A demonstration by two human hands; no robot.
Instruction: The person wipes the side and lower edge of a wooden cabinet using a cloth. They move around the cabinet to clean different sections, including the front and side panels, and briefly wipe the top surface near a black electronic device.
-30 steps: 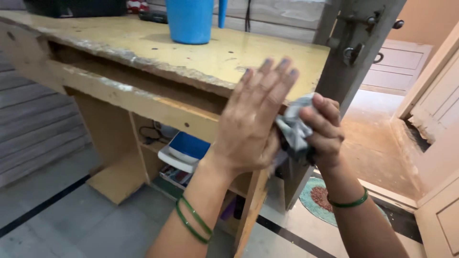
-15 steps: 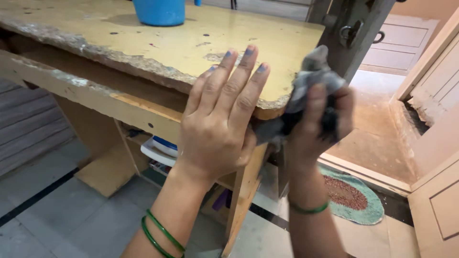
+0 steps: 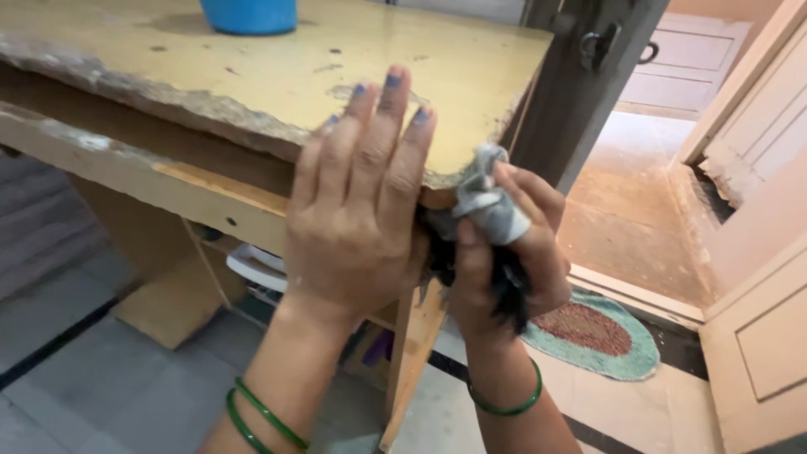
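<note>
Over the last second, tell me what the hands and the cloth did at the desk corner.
The right hand, clutching the grey cloth, rose up beside the corner of the desk, then dropped back to its right edge just below the top. The left hand stayed flat, fingers spread over the chipped front edge. The blue bucket stayed in place; neither hand let go.

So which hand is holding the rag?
The right hand has the grey rag bunched in its grip at the desk corner. The left hand holds nothing; it lies flat on the desk edge.

Green bangles [image 3: 261, 418] ring both wrists; blue-painted fingernails [image 3: 392, 81].
</note>
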